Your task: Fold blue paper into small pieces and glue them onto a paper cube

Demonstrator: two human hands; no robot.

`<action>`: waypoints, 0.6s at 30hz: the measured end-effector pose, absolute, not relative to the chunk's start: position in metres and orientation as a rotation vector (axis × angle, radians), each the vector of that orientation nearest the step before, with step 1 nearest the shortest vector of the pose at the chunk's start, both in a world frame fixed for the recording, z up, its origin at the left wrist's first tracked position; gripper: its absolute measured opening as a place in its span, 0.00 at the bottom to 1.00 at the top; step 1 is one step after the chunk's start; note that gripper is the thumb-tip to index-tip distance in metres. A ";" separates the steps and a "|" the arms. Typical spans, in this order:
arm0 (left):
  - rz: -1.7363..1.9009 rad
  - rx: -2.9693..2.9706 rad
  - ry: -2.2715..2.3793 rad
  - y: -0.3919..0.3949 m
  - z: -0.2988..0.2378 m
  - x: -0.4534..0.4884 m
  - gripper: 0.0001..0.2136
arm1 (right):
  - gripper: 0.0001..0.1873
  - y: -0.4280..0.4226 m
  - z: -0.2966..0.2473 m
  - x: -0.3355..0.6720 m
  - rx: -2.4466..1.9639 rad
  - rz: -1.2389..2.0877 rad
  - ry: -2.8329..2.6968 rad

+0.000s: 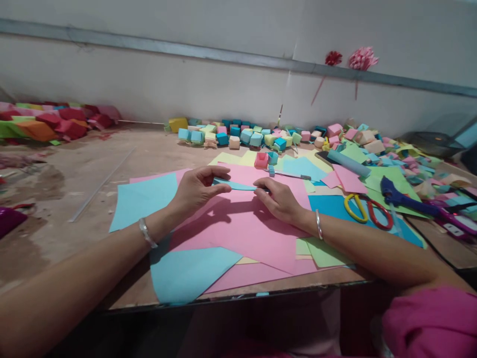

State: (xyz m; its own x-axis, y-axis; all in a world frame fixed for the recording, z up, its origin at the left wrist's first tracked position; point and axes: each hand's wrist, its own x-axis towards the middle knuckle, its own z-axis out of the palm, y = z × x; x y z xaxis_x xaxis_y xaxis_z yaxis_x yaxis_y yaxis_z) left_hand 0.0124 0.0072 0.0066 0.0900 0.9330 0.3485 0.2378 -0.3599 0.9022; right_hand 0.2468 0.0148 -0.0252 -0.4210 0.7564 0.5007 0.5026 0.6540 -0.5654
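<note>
At a crowded wooden worktable (85, 209), seen through the head camera I follow from afar, two bare hands meet over a thin piece of blue paper (240, 186), raised above a broad pink sheet (238, 223) that takes their shadows. The left hand (203, 188) is partly open, thumb and fingers parted around the paper's left end; how firmly it grips, I cannot tell. The right hand (278, 200) is curled, thumb and fingertips pinched on the right end. Each wrist wears a silvery bangle. I see one light blue sheet (143, 198) beyond the left forearm and another (190, 273) at the table's front edge. Just past the hands sit a small pink box (261, 160) and a pen (294, 174). To the right, scissors (351, 211) with yellow and red handles lie near a blue glue gun (408, 199). Small paper blocks (234, 142) line the far side, below a pale wall (149, 79) where red (333, 58) and pink flowers (362, 58) show against a metal rail (223, 56).
</note>
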 end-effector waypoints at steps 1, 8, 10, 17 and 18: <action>1.314 1.718 1.166 0.008 0.006 0.012 0.20 | 0.12 0.015 -0.025 0.247 -0.964 0.442 -2.104; 1.300 1.656 1.113 0.008 0.004 0.012 0.25 | 0.16 0.013 -0.026 0.247 -0.926 0.425 -2.110; 1.312 1.543 1.094 0.006 0.005 0.013 0.31 | 0.19 0.010 -0.025 0.247 -0.923 0.363 -2.129; 1.117 1.104 0.991 -0.013 0.006 0.033 0.16 | 0.22 -0.007 -0.020 0.241 -0.493 0.215 -2.277; 1.089 1.088 0.985 -0.016 0.006 0.035 0.15 | 0.21 -0.008 -0.021 0.240 -0.416 0.200 -2.305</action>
